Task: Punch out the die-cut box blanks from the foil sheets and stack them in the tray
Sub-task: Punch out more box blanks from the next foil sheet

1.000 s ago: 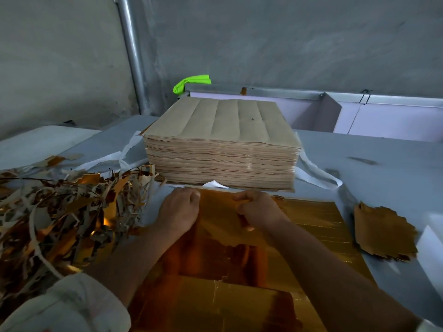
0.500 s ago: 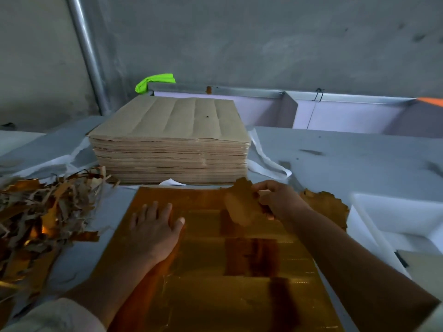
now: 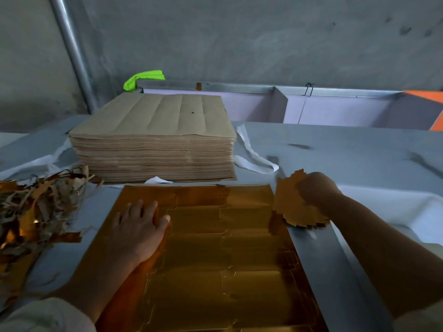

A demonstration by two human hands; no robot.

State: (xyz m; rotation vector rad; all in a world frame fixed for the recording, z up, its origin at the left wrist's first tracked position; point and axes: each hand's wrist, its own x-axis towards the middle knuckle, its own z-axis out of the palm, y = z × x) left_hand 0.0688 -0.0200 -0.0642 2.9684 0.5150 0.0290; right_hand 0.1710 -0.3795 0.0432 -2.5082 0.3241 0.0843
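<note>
Your gold foil die-cut sheet (image 3: pixel 215 255) lies flat at bottom centre on the grey surface (image 3: pixel 347 149). Your left grip (image 3: pixel 141 226) is released, fingers straight, pressing the sheet's left part; hold it flat close to the next cut line so the foil won't lift or tear. At middle right, your right grip (image 3: pixel 316 191) curls on the jagged-edged brown card blanks (image 3: pixel 293 212), just beside the sheet's right edge. Square them up before they go in the tray. Unpunched brown sheets (image 3: pixel 155 140) wait stacked beyond
</note>
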